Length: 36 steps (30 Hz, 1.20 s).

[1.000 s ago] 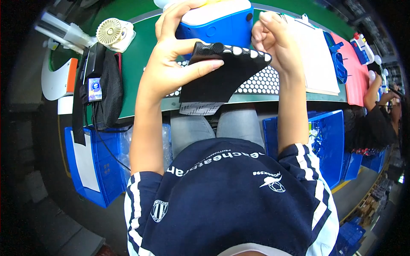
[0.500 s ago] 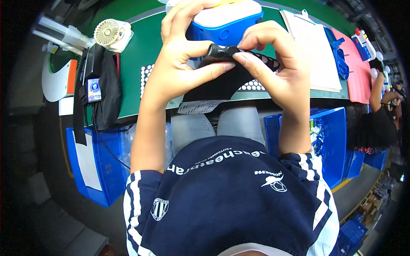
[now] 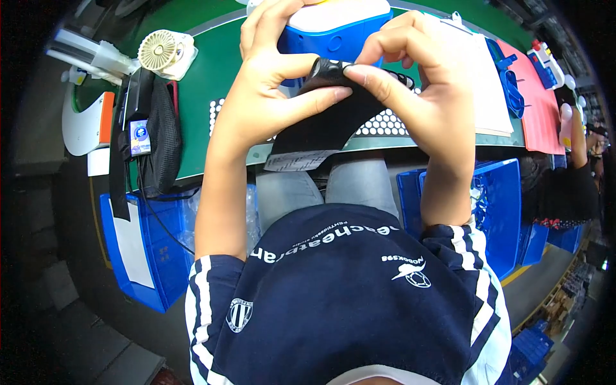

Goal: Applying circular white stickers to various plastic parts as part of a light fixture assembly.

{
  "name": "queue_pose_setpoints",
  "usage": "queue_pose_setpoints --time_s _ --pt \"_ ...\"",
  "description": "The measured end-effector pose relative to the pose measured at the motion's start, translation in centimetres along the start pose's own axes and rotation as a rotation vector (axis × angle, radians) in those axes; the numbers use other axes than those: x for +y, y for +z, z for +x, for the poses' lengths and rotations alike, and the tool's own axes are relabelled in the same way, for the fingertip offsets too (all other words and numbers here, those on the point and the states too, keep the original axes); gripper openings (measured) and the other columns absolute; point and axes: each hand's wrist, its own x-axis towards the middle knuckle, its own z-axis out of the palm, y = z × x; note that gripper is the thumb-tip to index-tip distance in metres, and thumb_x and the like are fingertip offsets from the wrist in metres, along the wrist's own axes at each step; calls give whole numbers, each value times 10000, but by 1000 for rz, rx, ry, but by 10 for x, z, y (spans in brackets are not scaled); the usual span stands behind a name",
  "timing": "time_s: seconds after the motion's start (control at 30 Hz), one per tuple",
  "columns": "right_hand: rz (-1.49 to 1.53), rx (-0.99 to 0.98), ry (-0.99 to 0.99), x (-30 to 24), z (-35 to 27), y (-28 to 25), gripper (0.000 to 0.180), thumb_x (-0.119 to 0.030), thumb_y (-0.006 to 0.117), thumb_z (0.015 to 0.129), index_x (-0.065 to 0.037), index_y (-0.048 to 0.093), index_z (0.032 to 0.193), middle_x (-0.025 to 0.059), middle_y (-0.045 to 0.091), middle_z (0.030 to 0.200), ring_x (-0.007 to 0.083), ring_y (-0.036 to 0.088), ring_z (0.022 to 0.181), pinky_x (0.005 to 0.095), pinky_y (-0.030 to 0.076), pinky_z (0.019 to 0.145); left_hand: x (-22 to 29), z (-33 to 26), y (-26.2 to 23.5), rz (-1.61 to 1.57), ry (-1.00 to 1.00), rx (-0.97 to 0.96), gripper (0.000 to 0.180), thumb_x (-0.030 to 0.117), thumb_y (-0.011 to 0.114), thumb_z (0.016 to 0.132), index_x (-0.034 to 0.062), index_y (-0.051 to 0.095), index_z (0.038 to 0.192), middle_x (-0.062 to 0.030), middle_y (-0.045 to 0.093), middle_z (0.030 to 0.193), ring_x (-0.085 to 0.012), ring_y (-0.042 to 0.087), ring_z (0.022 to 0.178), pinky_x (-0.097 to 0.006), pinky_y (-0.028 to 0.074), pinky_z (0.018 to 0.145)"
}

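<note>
Where the black sheet (image 3: 350,112) was: held up just on the wearer's side of the blue-and-white case (image 3: 321,42), its upper edge folded over.
Left hand (image 3: 263,90): thumb and forefinger gripped the sheet's left end; its other fingers reached up beside the case, contact unclear.
Right hand (image 3: 433,90): thumb and forefinger pinched the same edge farther right, remaining fingers curled.
Sheet print: a pale panel (image 3: 298,160) at its lower end bore rows of lettering, too small to read.
Hidden parts: the right hand covered much of the folded edge; the frame cut off the case's top.
Dotted sheet (image 3: 385,122): white circles in rows, nearer the wearer than the case, partly masked by the black sheet.
Left of the case: a cream fan (image 3: 160,51) and, nearer the wearer, a small printed packet (image 3: 139,136).
Right of the case: white paper (image 3: 484,96), any writing lost in glare.
Nearest the wearer: a dark shirt (image 3: 353,301) with white lettering and a crest.
</note>
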Motion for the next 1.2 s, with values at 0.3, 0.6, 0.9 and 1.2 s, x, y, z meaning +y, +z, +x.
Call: queue_pose_setpoints --time_s 0.3,0.6,0.9,1.2 --pt "-81 338 -151 12 -2 5 149 9 696 707 18 598 819 46 587 768 96 504 660 199 385 611 -4 7 -3 -26 -44 -6 255 173 766 610 104 708 849 -221 341 1322 -383 242 1263 -451 160 1041" --pt "457 19 342 39 9 2 118 -75 656 776 0 600 848 55 615 804 101 583 751 207 447 712 -12 9 -5 -26 -28 -87 280 218 784 582 109 704 828 -259 293 1344 -409 185 1286 -467 130 1046" --pt "778 32 570 32 15 12 126 -84 649 807 -9 606 898 36 626 740 78 593 673 188 474 640 -35 13 3 -20 20 -129 258 244 783 591 86 670 760 -309 207 1380 -458 112 1301 -498 101 1040" --pt "781 85 559 34 13 13 113 -71 642 807 -2 602 888 54 623 737 94 596 667 202 481 637 -14 20 -5 -68 44 -149 260 236 765 608 90 675 803 -213 313 1309 -409 227 1240 -495 125 1021"
